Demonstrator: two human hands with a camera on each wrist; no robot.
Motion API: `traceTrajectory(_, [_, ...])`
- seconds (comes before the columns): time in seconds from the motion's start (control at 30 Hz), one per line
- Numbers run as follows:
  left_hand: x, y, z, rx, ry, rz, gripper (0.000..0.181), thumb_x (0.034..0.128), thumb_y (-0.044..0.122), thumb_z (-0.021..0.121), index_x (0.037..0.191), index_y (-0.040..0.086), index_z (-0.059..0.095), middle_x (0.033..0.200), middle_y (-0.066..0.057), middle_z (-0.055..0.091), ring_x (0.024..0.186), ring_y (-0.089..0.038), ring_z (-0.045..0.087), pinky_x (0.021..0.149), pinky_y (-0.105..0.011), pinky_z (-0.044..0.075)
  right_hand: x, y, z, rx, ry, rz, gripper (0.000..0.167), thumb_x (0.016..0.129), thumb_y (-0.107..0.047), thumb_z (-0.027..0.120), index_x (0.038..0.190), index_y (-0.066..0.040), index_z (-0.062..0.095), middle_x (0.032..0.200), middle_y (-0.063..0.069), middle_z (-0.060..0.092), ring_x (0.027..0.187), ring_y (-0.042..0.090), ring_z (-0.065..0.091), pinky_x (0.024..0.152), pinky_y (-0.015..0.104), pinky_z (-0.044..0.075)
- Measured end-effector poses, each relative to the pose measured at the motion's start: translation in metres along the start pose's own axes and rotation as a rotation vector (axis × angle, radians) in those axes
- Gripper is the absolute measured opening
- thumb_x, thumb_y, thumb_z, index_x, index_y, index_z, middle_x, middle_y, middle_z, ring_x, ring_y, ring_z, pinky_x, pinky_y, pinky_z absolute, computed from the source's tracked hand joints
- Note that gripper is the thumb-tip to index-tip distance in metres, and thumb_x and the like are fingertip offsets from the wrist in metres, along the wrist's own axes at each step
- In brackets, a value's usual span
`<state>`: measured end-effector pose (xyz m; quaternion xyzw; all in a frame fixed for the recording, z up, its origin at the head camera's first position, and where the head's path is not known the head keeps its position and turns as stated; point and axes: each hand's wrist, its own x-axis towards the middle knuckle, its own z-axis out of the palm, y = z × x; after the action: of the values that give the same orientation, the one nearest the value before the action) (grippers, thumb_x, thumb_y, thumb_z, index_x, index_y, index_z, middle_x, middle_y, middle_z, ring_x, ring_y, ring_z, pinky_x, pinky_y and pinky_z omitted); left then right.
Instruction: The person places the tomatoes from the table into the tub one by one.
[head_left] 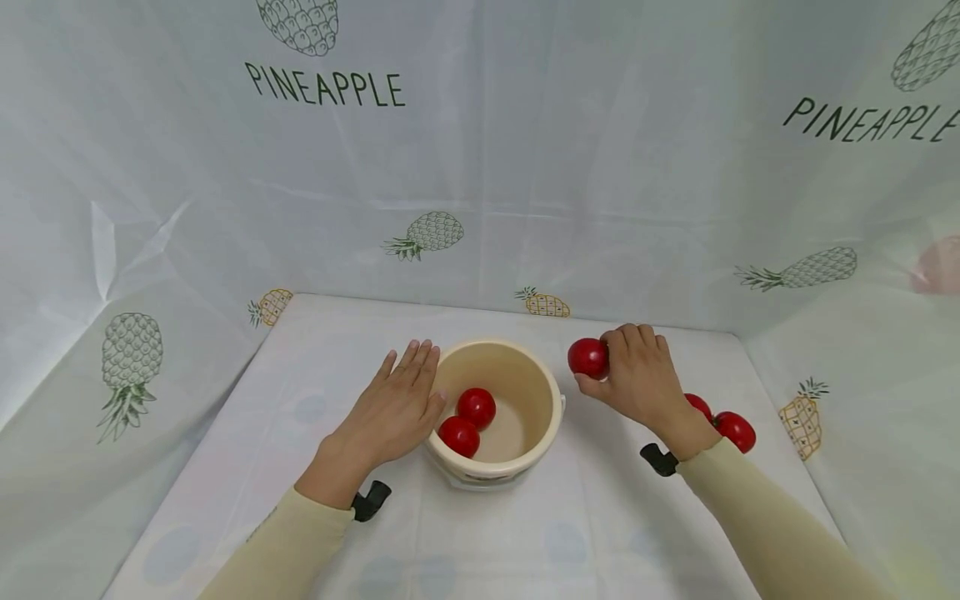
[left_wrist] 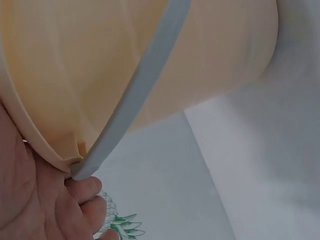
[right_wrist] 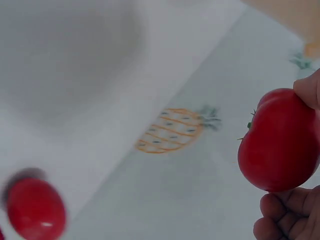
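A cream bucket (head_left: pixel 536 442) stands mid-table with two red tomatoes (head_left: pixel 476 407) inside. The left hand (head_left: pixel 393 408) lies with straight fingers against the bucket's left rim; in the left wrist view that hand (left_wrist: pixel 50 195) touches the rim beside the grey handle (left_wrist: pixel 135 95). Right of the bucket, the right hand (head_left: pixel 637 371) pinches a red tomato (head_left: pixel 588 357) between thumb and fingers, off to the side of the opening. The right wrist view shows the held tomato (right_wrist: pixel 280 142) with a bit of green stem, gripped by the right hand (right_wrist: pixel 295 210).
Two more tomatoes (head_left: pixel 735 431) lie on the white table (head_left: pixel 600 533) near the right forearm, partly hidden by it. One tomato (right_wrist: pixel 36 209) shows at the lower left of the right wrist view. A pineapple-print sheet (head_left: pixel 600 183) rises behind the table and at its sides.
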<state>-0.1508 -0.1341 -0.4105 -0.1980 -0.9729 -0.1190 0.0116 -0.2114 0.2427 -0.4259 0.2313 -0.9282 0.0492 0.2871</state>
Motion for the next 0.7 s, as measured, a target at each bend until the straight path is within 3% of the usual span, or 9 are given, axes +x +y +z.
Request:
traceTrajectory(0.17, [0.000, 0.001, 0.001, -0.002, -0.004, -0.006, 0.070, 0.1113, 0.037, 0.043, 0.165, -0.002, 0.024, 0.174, -0.018, 0.023, 0.163, -0.035, 0.016, 0.133, -0.055, 0.013, 0.029, -0.025, -0.020, 0.082, 0.019, 0.009, 0.065, 0.076, -0.047, 0.082, 0.109, 0.005, 0.062, 0.101, 0.021, 0.064, 0.093, 0.039, 0.054, 0.075, 0.050, 0.046])
traceTrajectory(0.33, [0.000, 0.002, 0.002, -0.010, 0.000, -0.010, 0.070, 0.1109, 0.037, 0.044, 0.165, -0.003, 0.025, 0.173, -0.019, 0.024, 0.163, -0.036, 0.017, 0.133, -0.055, 0.014, 0.049, -0.064, -0.027, 0.122, -0.008, -0.044, 0.066, 0.078, -0.051, 0.081, 0.112, 0.003, 0.063, 0.106, 0.018, 0.065, 0.097, 0.036, 0.055, 0.079, 0.049, 0.048])
traceTrajectory(0.53, [0.000, 0.001, 0.003, -0.022, -0.001, -0.013, 0.070, 0.1113, 0.039, 0.043, 0.165, -0.002, 0.025, 0.173, -0.019, 0.025, 0.163, -0.035, 0.017, 0.133, -0.054, 0.015, 0.053, -0.101, -0.015, 0.131, -0.093, -0.144, 0.062, 0.081, -0.053, 0.079, 0.112, -0.001, 0.065, 0.109, 0.013, 0.065, 0.101, 0.031, 0.055, 0.082, 0.044, 0.049])
traceTrajectory(0.7, [0.000, 0.001, 0.003, -0.020, -0.009, -0.012, 0.070, 0.1119, 0.041, 0.041, 0.166, -0.002, 0.024, 0.174, -0.019, 0.024, 0.163, -0.035, 0.016, 0.132, -0.055, 0.016, 0.049, -0.118, -0.004, 0.106, -0.186, -0.192, 0.062, 0.084, -0.057, 0.075, 0.117, -0.005, 0.066, 0.111, 0.010, 0.065, 0.103, 0.027, 0.056, 0.086, 0.041, 0.050])
